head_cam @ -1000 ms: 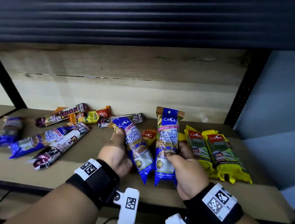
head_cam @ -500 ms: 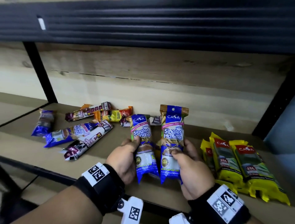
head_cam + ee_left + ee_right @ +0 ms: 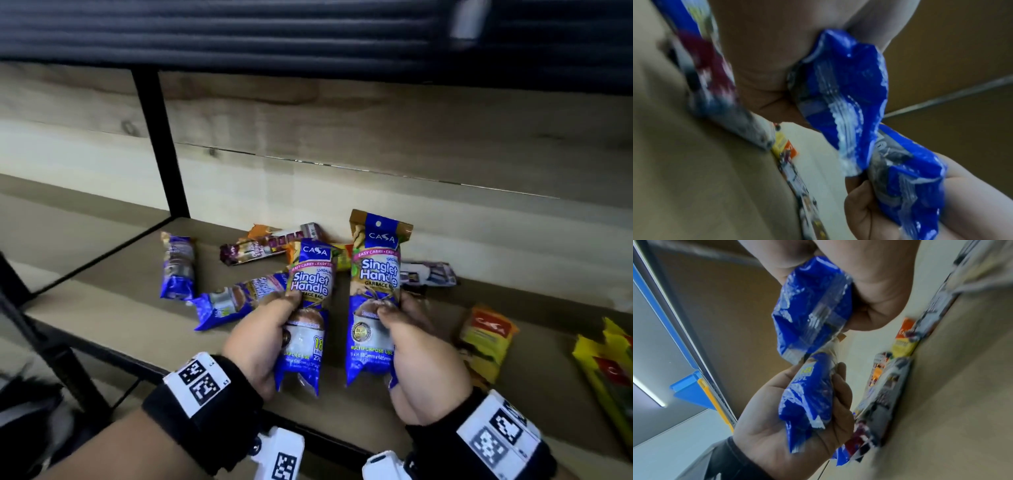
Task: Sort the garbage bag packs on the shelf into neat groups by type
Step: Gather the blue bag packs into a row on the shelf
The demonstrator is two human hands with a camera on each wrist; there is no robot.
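Wooden shelf (image 3: 120,308) fills the lower frame, packs lying loose on it. Two blue Singlet Handle packs held upright at centre: left hand (image 3: 263,346) curls thumb and fingers round the left pack (image 3: 306,308); right hand (image 3: 421,359) grips the right pack (image 3: 375,294). Two more blue packs (image 3: 178,267) lie centre left. Yellow packs (image 3: 486,339) lie lower right. A black post (image 3: 161,144) stands upper left.

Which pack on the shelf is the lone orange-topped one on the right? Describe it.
On the wooden shelf, look just right of the right hand. There lies the orange-and-yellow pack, alone, its red logo panel setting it apart from the blue packs held upright.
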